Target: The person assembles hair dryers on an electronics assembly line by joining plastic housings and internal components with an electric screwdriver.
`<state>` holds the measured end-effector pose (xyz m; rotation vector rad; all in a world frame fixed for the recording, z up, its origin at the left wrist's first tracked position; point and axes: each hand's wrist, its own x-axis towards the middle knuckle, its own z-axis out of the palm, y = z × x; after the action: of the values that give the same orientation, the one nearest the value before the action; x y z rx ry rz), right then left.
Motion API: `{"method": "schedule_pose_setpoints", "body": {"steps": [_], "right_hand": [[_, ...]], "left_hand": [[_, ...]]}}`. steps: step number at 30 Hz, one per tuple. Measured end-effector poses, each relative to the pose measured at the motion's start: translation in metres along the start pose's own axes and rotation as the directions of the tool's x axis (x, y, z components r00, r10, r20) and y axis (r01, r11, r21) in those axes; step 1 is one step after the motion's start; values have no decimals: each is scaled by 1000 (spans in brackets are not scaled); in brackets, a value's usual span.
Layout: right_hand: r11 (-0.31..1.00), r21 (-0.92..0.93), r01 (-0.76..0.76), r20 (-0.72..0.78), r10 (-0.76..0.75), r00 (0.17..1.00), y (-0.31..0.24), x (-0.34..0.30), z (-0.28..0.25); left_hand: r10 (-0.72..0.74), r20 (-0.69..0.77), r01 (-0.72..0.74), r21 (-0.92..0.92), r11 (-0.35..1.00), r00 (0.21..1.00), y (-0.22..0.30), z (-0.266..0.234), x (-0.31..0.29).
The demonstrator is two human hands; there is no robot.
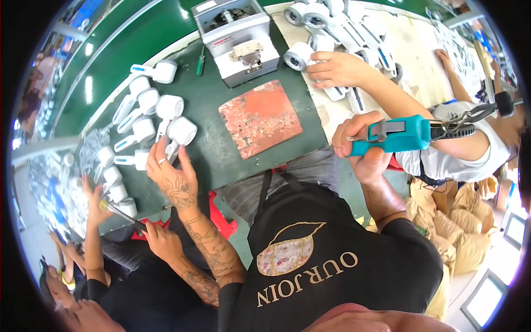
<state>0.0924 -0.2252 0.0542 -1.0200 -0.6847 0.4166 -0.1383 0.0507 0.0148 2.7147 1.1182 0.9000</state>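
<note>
My left hand is over the left part of the bench, its fingers stretched and apart. Thumb and fingertips are at a white handheld appliance with a round head; its handle runs down between them, and no firm grip shows. Several more such appliances lie around it in a loose row. In my right hand, raised off the bench's front right edge, is a teal electric screwdriver. My fingers wrap its body, and a coiled cord leaves its end at the right.
A worn red mat lies mid-bench, before a grey-white machine fixture. A green-handled screwdriver lies beside the fixture. At right, a co-worker's hand touches piled appliances. Another co-worker at left holds a slim tool. Brown sacks stand behind.
</note>
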Motion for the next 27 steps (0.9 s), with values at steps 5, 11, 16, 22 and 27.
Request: {"method": "schedule_pose_setpoints", "body": {"steps": [5, 11, 16, 22, 27], "right_hand": [[1000, -12, 3, -3, -3, 1000, -7, -7, -7], [999, -44, -20, -10, 19, 1000, -14, -16, -12], [999, -34, -7, 7, 7, 1000, -16, -21, -21], [992, -107, -62, -33, 59, 998, -19, -10, -20], [988, -106, -113, -24, 111, 994, -14, -1, -9]], "left_hand": [[147, 123, -49, -583, 811, 981, 127, 34, 35], [501, 293, -317, -499, 807, 814, 229, 102, 61], [436, 383, -233, -473, 850, 814, 236, 123, 55], [385, 177, -282, -428, 859, 906, 233, 129, 52], [394, 222, -338, -251, 907, 892, 224, 124, 57]]}}
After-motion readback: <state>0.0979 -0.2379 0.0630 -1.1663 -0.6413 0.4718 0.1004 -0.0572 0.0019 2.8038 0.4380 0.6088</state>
